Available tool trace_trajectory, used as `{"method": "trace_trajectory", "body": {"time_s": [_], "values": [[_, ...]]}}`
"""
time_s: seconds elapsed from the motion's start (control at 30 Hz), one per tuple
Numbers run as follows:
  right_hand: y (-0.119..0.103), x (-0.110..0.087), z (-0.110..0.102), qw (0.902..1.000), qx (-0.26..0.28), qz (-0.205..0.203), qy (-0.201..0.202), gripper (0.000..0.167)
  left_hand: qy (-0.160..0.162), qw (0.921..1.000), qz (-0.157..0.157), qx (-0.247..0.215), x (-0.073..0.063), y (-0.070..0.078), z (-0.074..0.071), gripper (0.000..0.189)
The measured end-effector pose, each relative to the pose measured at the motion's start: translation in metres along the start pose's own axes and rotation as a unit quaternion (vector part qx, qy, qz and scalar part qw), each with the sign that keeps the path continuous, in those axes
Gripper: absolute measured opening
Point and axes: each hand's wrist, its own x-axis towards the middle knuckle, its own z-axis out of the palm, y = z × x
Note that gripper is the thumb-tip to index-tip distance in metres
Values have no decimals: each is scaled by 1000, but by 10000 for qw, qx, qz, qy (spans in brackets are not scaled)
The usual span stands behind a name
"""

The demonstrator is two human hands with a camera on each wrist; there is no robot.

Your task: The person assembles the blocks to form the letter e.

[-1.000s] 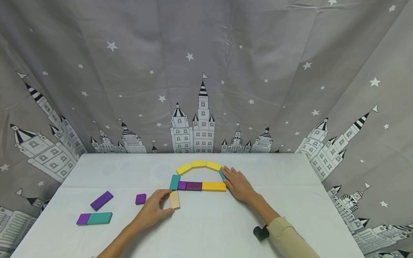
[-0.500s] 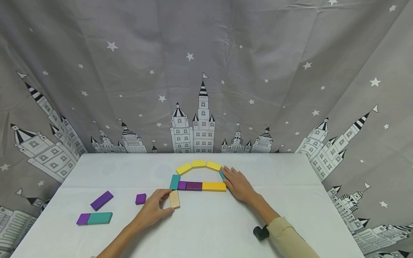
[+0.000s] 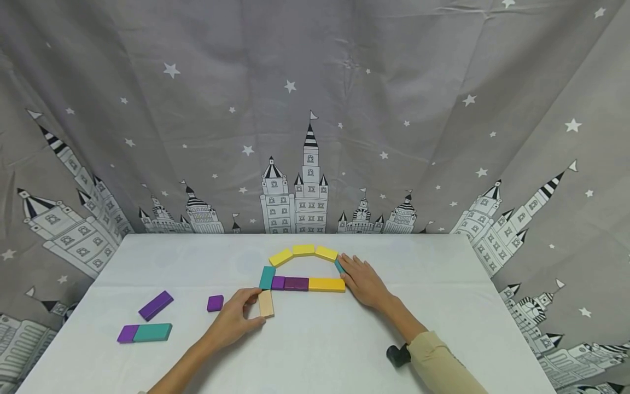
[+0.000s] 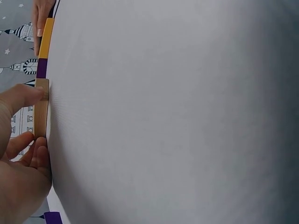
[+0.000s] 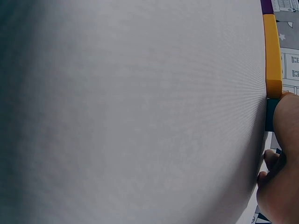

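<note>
At the near end of the left side of a block outline, my left hand [image 3: 233, 320] pinches a beige wooden block [image 3: 266, 304] lengthwise between thumb and fingers. This wooden block [image 4: 41, 107] lies against the table in the left wrist view. Just beyond it is a teal block [image 3: 267, 278]. My right hand [image 3: 365, 282] holds another teal block [image 3: 339, 266] at the outline's right side, mostly covered by the fingers and thumb. Several yellow blocks [image 3: 303, 250] arch across the back. Purple blocks [image 3: 296, 284] and an orange-yellow block [image 3: 326, 285] form a straight row between the sides.
At the left of the white table [image 3: 315, 355] lie a loose purple block [image 3: 155, 305], a small purple block [image 3: 215, 303] and a purple piece [image 3: 127, 334] against a teal one [image 3: 153, 332]. A black device [image 3: 398, 356] sits at the right wrist. A grey curtain [image 3: 394, 54] hangs behind.
The beige wooden block has shifted very slightly away from the person, toward the teal block, with the left hand. The right hand has stayed in place.
</note>
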Motion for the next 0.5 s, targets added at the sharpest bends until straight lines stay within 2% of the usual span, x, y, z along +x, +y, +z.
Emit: {"method": "trace_trajectory", "body": {"time_s": [0.27, 0.5], "values": [[0, 0, 1, 10000, -15, 13, 31, 52, 43, 10000, 22, 1, -6, 4, -5, 67], [0, 0, 2, 10000, -2, 21, 59, 52, 340, 9994, 39, -90, -20, 5, -28, 61]]}}
